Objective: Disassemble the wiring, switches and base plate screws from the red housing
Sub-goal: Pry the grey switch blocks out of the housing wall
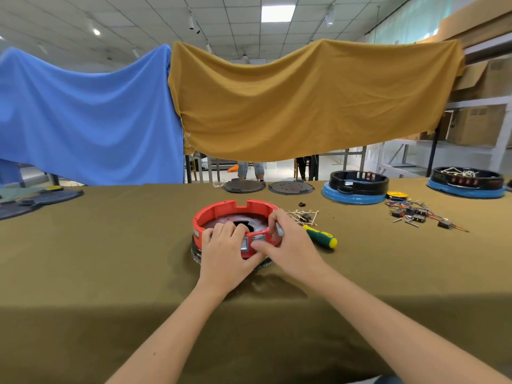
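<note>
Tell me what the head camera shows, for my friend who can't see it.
Two hands grip the near wall of a round red housing on an olive-clothed table: left hand, right hand. A green-and-yellow screwdriver lies just right of them.

Up top, a white tiled ceiling (155,12) with one bright panel light (278,13) glowing. A blue cloth (83,112) and a mustard cloth (304,101) hang side by side, screening the room beyond. Olive cloth covers the table (110,273). Off right, metal shelving (482,102) stacked with cardboard boxes (476,124). Pale floor (279,170) shows beneath the drapes.
</note>
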Motion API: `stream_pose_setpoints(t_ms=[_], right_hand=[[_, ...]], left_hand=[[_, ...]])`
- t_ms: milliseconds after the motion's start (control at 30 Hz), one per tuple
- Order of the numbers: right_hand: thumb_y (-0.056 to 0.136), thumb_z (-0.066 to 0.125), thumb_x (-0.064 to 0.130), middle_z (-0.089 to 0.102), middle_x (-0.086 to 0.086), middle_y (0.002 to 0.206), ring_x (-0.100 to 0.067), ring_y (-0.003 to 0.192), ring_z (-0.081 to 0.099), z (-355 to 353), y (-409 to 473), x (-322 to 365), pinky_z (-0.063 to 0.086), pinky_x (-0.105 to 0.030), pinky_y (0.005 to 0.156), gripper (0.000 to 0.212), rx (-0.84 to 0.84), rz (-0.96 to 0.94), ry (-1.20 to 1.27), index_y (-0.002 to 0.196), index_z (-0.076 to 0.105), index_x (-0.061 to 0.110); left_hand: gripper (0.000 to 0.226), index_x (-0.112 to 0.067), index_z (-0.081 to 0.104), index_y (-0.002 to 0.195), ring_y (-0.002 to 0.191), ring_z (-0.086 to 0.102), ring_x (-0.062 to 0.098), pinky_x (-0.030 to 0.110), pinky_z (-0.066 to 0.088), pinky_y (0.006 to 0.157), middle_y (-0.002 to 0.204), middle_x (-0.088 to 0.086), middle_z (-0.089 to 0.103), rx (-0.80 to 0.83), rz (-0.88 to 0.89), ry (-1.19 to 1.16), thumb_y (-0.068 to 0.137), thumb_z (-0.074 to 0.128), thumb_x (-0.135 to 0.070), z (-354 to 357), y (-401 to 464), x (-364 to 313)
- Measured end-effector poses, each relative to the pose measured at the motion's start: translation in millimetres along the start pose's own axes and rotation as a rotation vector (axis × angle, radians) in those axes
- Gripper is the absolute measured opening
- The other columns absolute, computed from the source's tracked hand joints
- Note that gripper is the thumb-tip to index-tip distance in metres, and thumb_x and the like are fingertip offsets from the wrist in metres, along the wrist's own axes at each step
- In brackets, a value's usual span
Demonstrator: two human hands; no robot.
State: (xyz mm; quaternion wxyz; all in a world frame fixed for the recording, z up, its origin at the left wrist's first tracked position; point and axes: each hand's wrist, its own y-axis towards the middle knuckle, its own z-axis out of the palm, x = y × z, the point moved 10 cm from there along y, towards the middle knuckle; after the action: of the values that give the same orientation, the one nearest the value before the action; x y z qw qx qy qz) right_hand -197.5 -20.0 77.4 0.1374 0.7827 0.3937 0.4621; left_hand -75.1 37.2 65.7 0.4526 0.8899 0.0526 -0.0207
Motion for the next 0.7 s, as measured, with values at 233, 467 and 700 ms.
stream_pose_setpoints(t_ms=[233, 467, 700], right_hand=[[0.080, 0.076, 0.022, 0.055, 0.011, 0.074, 0.000, 0.066, 0.055, 8, 0, -14, 0.045, -0.021, 0.055, 0.035, -0.059, 0.022, 0.005, 0.092, 0.044, 0.030], [0.078, 0.070, 0.013, 0.051, 0.010, 0.082, -0.014, 0.067, 0.054, -13, -12, 3, 0.051, -0.037, 0.061, 0.031, -0.156, -0.174, -0.031, 0.095, 0.046, 0.024], [0.084, 0.072, 0.008, 0.058, -0.004, 0.080, -0.019, 0.072, 0.059, -54, 3, -48, 0.054, -0.046, 0.071, 0.035, -0.313, 0.060, 0.096, 0.091, 0.042, 0.025]], left_hand=[[0.042, -0.023, 0.062, 0.105, 0.097, 0.050, 0.013, 0.030, 0.028, 0.087, 0.099, -0.011, 0.059, 0.020, 0.076, -0.146, 0.074, 0.058, -0.052, -2, -2, -6], [0.034, -0.020, 0.062, 0.118, 0.108, 0.052, 0.014, 0.031, 0.030, 0.092, 0.112, -0.009, 0.062, 0.091, 0.094, -0.184, 0.086, 0.057, -0.033, 5, -3, -10], [0.033, -0.017, 0.063, 0.117, 0.108, 0.057, 0.019, 0.032, 0.033, 0.094, 0.112, -0.004, 0.065, 0.062, 0.043, -0.168, 0.089, 0.063, -0.033, 5, -1, -5]])
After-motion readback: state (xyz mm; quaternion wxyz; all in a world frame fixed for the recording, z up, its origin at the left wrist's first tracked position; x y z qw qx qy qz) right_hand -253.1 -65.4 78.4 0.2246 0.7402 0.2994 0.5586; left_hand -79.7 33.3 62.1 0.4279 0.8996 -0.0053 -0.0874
